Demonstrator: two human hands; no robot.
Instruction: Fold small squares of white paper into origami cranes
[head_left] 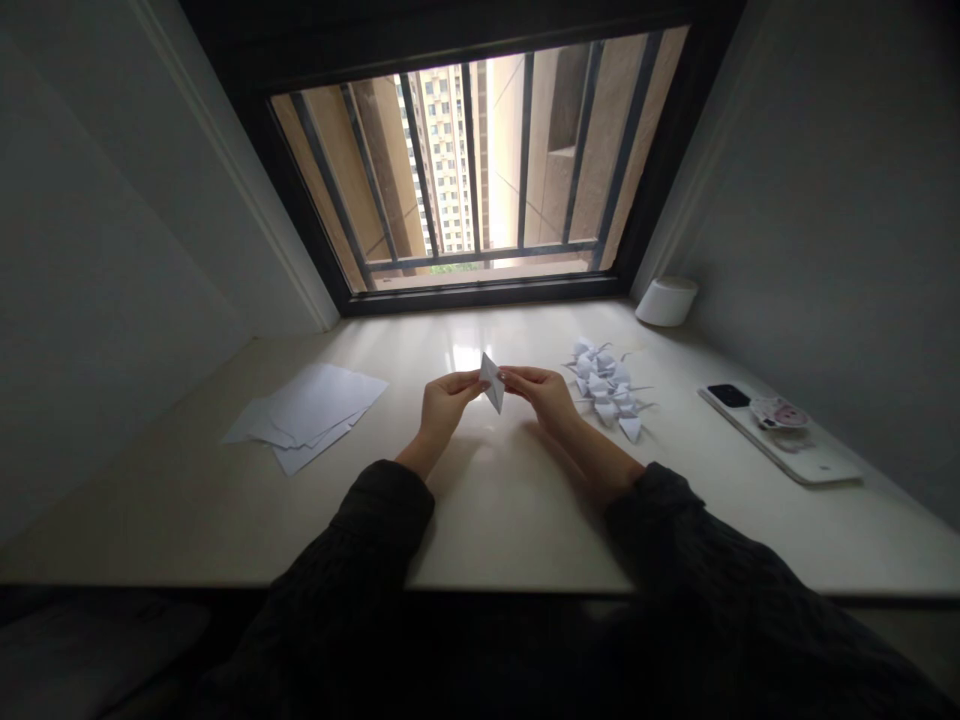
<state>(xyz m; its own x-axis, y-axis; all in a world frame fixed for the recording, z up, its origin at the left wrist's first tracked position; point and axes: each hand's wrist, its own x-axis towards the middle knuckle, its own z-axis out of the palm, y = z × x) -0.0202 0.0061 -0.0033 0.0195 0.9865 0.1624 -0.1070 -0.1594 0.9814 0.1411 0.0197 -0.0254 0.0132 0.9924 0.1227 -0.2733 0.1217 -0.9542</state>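
Note:
Between my two hands is a small piece of folded white paper [492, 384], diamond-shaped with pointed top and bottom ends, held a little above the sill. My left hand [448, 400] pinches its left edge between thumb and fingers. On the opposite edge, the fingers of my right hand [541, 392] are closed too. Just right of my right hand lies a cluster of several folded paper cranes [604, 385]. Off to the left is a loose stack of white paper sheets [322, 405], fanned unevenly.
The pale, glossy sill [510, 540] ends at a front edge near my body. A phone [780, 435] with a grip on its back lies at the right. In the back right corner stands a white rounded object [666, 302]. A barred window [480, 160] rises behind.

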